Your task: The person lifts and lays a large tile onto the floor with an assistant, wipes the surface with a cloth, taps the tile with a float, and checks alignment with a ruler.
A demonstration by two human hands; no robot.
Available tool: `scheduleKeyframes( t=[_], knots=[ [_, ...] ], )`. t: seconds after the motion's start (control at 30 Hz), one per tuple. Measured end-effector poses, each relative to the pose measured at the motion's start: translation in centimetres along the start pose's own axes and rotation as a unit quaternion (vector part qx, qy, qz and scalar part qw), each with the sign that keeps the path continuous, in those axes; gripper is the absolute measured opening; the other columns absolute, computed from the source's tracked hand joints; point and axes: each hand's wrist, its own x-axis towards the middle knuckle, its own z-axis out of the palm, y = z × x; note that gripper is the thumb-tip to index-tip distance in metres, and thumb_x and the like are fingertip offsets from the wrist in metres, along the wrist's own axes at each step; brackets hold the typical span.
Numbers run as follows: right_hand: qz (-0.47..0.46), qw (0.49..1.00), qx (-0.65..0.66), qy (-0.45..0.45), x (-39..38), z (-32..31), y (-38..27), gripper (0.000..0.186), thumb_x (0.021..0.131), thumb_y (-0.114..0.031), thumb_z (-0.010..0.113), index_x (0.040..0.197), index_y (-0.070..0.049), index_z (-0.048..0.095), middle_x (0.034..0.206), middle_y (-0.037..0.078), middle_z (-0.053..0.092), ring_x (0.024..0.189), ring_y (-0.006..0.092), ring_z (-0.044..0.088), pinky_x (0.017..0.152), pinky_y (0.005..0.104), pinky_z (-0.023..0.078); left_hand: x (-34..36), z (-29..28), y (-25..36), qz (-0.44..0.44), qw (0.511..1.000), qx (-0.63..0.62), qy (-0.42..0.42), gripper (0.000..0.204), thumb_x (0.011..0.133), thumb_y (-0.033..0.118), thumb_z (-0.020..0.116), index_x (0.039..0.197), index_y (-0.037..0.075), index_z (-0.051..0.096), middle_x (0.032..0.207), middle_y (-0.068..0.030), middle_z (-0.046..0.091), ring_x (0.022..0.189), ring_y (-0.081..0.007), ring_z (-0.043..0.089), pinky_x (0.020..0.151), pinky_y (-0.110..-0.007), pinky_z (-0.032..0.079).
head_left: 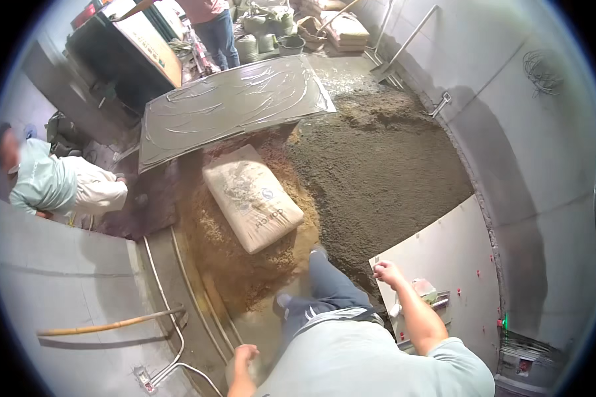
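Note:
My left hand (246, 354) hangs low beside my body, fingers curled, with nothing visible in it. My right hand (388, 273) is out to the right with its fingers loosely curled and no object showing in it. Under it in the view lies a large pale floor tile (447, 255); whether the hand touches it I cannot tell. On that tile, by my forearm, rest a tool with a metal handle (441, 300) and a small pale pinkish block (422, 287). Ahead of my feet a full paper sack (253, 198) lies on a sand heap (218, 261).
Beyond the sack, a big slab (238, 99) is coated with wet grey paste. Dark mortar (377, 178) covers the floor at right. A shovel (404, 46) leans on the wall. At left are a bamboo-handled tool (112, 325), white conduits (155, 264) and a person (59, 175); another person (212, 33) stands behind.

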Motion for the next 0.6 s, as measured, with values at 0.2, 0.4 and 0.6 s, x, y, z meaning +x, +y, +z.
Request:
scheduleKeyframes(
  t=[0.2,0.4,0.6],
  knots=[
    [0.066,0.998,-0.023,0.005,4.2,-0.3,2.1,0.017,0.095,-0.012,0.056,0.104,-0.003,0.067,0.087,0.008,0.069,0.071,0.0179,0.066,0.06,0.0336,0.053,1.1,-0.1,11.1,-0.02,0.99,-0.114,0.077,0.01,0.089,0.009,0.063,0.094,0.0,0.061,0.082,-0.0094,0.066,0.07,-0.0267,0.071,0.053,-0.037,0.047],
    [0.175,0.979,0.106,0.018,15.9,-5.1,1.4,0.012,0.093,-0.013,0.059,0.099,-0.003,0.062,0.081,0.009,0.066,0.065,0.0193,0.065,0.05,0.0324,0.049,6.8,5.7,28.8,0.065,0.988,-0.127,0.062,0.007,0.091,0.007,0.058,0.091,0.001,0.062,0.08,-0.0087,0.066,0.07,-0.0232,0.071,0.053,-0.034,0.051],
    [0.131,0.989,0.064,0.01,31.3,-11.1,-12.6,0.016,0.087,-0.006,0.057,0.071,-0.006,0.061,0.064,0.006,0.06,0.055,0.0161,0.056,0.049,0.031,0.042,8.4,14.2,48.0,0.113,0.984,-0.087,0.102,0.012,0.086,0.0,0.06,0.096,-0.002,0.065,0.081,-0.0095,0.067,0.069,-0.0189,0.066,0.061,-0.031,0.052]
  ],
)
